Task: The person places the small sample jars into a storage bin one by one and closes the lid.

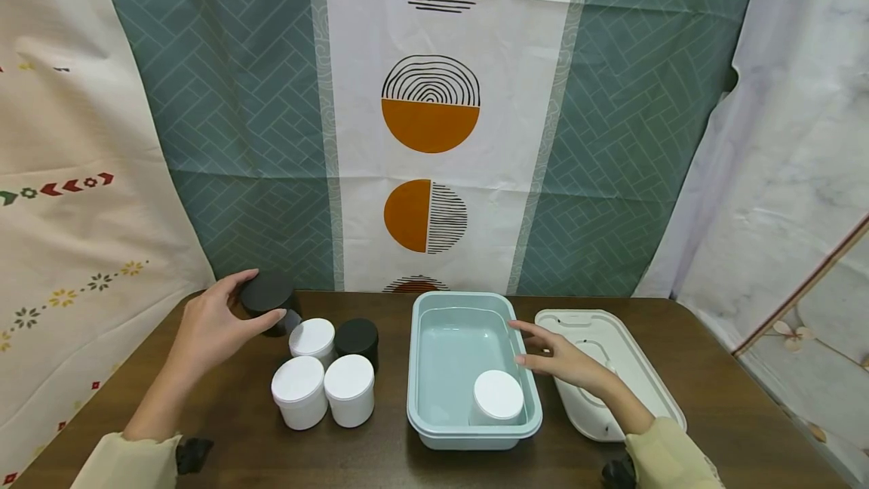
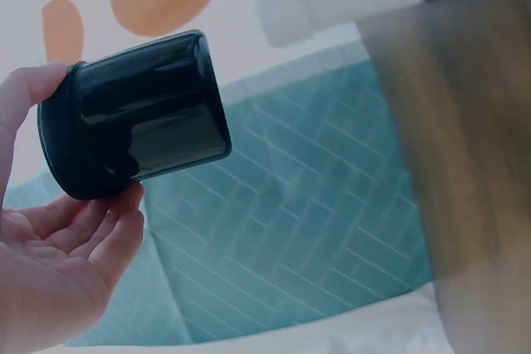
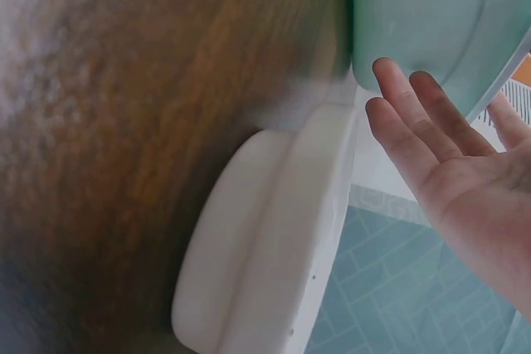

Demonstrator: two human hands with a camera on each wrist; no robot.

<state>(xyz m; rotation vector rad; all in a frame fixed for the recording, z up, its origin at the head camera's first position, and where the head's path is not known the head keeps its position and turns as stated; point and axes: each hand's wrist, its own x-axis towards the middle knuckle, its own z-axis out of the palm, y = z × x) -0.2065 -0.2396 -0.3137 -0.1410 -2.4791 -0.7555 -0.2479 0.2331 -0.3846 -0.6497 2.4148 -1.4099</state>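
Note:
A round black jar (image 1: 268,295) is pinched at its lid end between the thumb and fingers of my left hand (image 1: 216,330), at the table's far left. In the left wrist view the glossy black jar (image 2: 145,113) shows its whole side. Just to its right stand several white-lidded jars (image 1: 299,381) and another black jar (image 1: 357,338). My right hand (image 1: 566,359), fingers loosely extended, is at the right rim of a light blue-green basin (image 1: 434,376). One white-lidded jar (image 1: 498,396) stands inside the basin, near its front end.
To the right of the basin a white lidded container (image 1: 641,368) lies on the brown wooden table (image 1: 271,459), partly behind my right forearm. A patterned curtain (image 1: 434,232) hangs along the back edge. Pale cloths hang at both sides.

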